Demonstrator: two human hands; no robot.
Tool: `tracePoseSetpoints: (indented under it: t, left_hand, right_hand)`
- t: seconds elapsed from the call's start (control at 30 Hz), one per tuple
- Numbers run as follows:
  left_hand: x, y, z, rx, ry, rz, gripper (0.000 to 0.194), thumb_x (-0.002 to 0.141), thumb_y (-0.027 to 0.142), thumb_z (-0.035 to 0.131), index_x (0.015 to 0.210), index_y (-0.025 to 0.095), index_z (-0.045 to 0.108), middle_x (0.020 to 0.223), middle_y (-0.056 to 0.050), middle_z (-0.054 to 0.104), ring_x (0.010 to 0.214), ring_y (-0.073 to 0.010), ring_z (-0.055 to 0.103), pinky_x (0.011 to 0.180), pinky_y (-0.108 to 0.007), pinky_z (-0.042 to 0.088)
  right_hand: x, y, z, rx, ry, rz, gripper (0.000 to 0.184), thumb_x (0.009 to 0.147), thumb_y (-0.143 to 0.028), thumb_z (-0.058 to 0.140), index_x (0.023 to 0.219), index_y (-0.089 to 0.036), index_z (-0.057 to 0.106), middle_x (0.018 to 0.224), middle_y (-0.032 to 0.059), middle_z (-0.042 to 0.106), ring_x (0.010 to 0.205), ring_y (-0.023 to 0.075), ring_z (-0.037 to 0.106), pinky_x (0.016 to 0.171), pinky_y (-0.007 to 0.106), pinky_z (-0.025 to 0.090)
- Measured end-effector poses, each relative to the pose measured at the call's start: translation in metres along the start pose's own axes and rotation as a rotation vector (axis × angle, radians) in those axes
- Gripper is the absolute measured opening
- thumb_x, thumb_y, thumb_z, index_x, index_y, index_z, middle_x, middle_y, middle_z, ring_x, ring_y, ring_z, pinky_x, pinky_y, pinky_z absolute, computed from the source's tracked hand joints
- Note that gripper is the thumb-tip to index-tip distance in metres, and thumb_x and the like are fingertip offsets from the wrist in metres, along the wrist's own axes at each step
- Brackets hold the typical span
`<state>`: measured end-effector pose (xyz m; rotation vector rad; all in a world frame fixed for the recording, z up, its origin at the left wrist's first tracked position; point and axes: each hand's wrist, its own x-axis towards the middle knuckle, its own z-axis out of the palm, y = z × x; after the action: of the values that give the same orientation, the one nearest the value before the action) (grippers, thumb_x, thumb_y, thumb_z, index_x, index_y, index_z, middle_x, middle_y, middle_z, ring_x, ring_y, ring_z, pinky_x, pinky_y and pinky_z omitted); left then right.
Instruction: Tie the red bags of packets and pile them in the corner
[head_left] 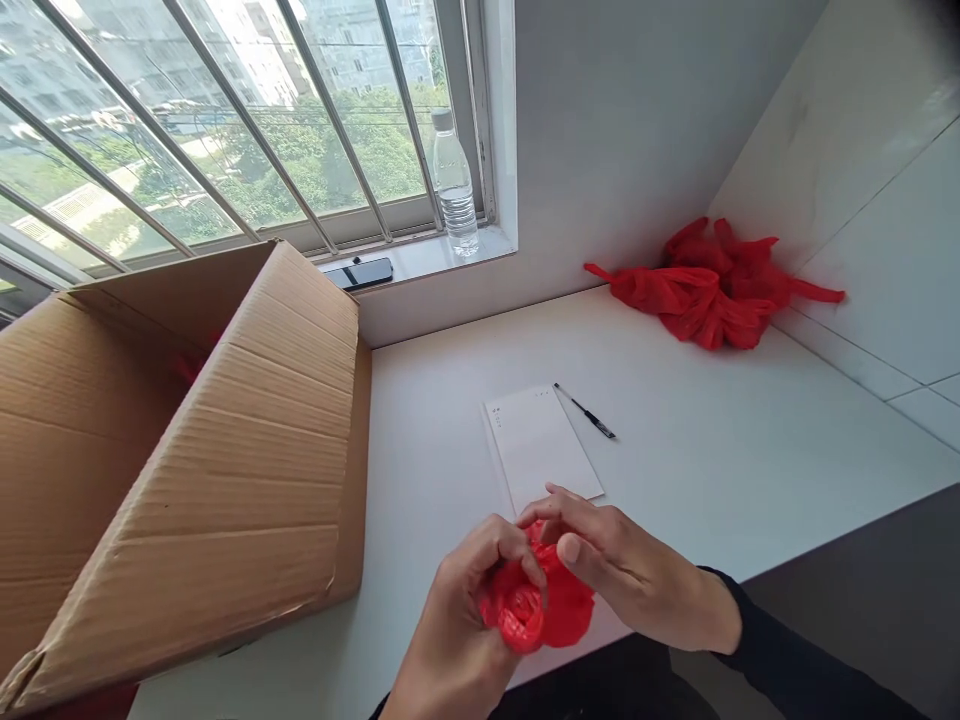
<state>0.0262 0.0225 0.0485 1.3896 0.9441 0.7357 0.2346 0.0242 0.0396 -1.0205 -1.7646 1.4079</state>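
A crumpled red plastic bag point(536, 605) is bunched between both hands above the near edge of the white counter point(712, 450). My left hand point(457, 630) wraps round it from below and the left, fingers curled closed. My right hand point(622, 570) grips it from the right, thumb and fingers pinched on the top of the bundle. Just beyond the hands lies a white sheet of paper point(541, 442) with a black pen point(586, 412) beside it.
A large open cardboard box point(225, 470) stands at the left. A pile of red plastic bags point(712, 285) lies in the far right corner against the tiled wall. On the windowsill stand a water bottle point(454, 185) and a dark phone point(360, 272).
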Motion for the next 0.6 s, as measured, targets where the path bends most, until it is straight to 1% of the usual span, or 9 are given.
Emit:
tracePoseSetpoints:
  t: [0.07,0.1,0.13,0.2,0.3,0.37,0.47,0.53,0.6]
  left_hand:
    - [0.000,-0.010,0.002,0.290,0.118,0.204,0.040,0.074,-0.009,0.050,0.095,0.023,0.061,0.091,0.001,0.060,0.077,-0.0122,0.055,0.064,-0.019,0.045]
    - [-0.001,-0.016,0.003,0.421,0.173,0.317,0.050,0.073,-0.012,0.044,0.102,0.024,0.063,0.094,0.000,0.061,0.079,-0.0122,0.057,0.065,-0.019,0.046]
    - [-0.001,-0.022,0.003,0.528,0.214,0.422,0.057,0.073,-0.013,0.040,0.110,0.024,0.064,0.099,-0.002,0.062,0.083,-0.0124,0.060,0.068,-0.019,0.049]
    - [-0.001,-0.033,0.003,0.656,0.244,0.574,0.064,0.080,-0.014,0.037,0.126,0.024,0.063,0.109,-0.006,0.062,0.092,-0.0133,0.064,0.074,-0.020,0.053]
    - [0.000,-0.042,0.002,0.738,0.234,0.617,0.065,0.092,-0.007,0.039,0.146,0.027,0.053,0.119,-0.010,0.060,0.104,-0.0161,0.065,0.083,-0.023,0.056]
    - [0.002,-0.045,0.001,0.789,0.245,0.603,0.060,0.100,0.002,0.039,0.153,0.029,0.046,0.127,-0.012,0.060,0.114,-0.0195,0.063,0.089,-0.027,0.056]
    - [0.002,-0.055,0.000,0.869,0.292,0.633,0.049,0.107,0.023,0.040,0.156,0.027,0.042,0.141,-0.015,0.058,0.129,-0.0264,0.057,0.102,-0.037,0.052]
    - [-0.004,-0.071,-0.005,0.908,0.331,0.649,0.049,0.108,0.023,0.040,0.157,0.026,0.042,0.145,-0.014,0.058,0.134,-0.0278,0.054,0.108,-0.041,0.047]
    - [-0.018,-0.095,-0.013,0.932,0.380,0.614,0.052,0.106,0.015,0.040,0.156,0.029,0.043,0.142,-0.010,0.063,0.132,-0.0255,0.057,0.110,-0.040,0.045]
  right_hand:
    - [0.002,0.006,0.002,0.035,0.052,0.084,0.042,0.111,-0.051,0.034,0.129,-0.028,0.064,0.113,0.0032,0.071,0.102,0.0208,0.065,0.105,0.041,0.044]
    - [0.003,0.009,0.003,0.062,0.065,0.129,0.041,0.111,-0.049,0.033,0.130,-0.028,0.063,0.112,0.0032,0.071,0.096,0.0202,0.066,0.093,0.037,0.049]
    - [0.004,0.011,0.003,0.088,0.063,0.162,0.040,0.111,-0.048,0.034,0.133,-0.028,0.061,0.112,0.0035,0.071,0.094,0.0200,0.065,0.085,0.035,0.050]
    - [0.005,0.016,0.003,0.134,0.016,0.165,0.038,0.110,-0.045,0.040,0.139,-0.028,0.057,0.115,0.0043,0.070,0.096,0.0203,0.065,0.083,0.033,0.050]
    - [0.008,0.019,0.003,0.184,-0.039,0.112,0.031,0.107,-0.043,0.047,0.122,-0.021,0.063,0.105,0.0042,0.070,0.093,0.0195,0.064,0.082,0.032,0.050]
    - [0.010,0.017,0.003,0.200,0.000,0.100,0.029,0.107,-0.043,0.047,0.109,-0.020,0.064,0.095,0.0030,0.069,0.087,0.0185,0.064,0.078,0.030,0.050]
    - [0.010,0.016,0.001,0.122,0.100,0.090,0.026,0.106,-0.041,0.048,0.103,-0.020,0.064,0.093,0.0023,0.070,0.085,0.0183,0.064,0.080,0.030,0.049]
    - [0.005,0.022,-0.003,0.029,0.159,0.107,0.025,0.106,-0.040,0.048,0.100,-0.021,0.064,0.092,0.0016,0.070,0.085,0.0182,0.064,0.078,0.030,0.049]
    - [-0.003,0.035,-0.010,-0.053,0.233,0.187,0.028,0.107,-0.042,0.046,0.097,-0.023,0.064,0.091,0.0012,0.069,0.082,0.0182,0.063,0.067,0.028,0.046]
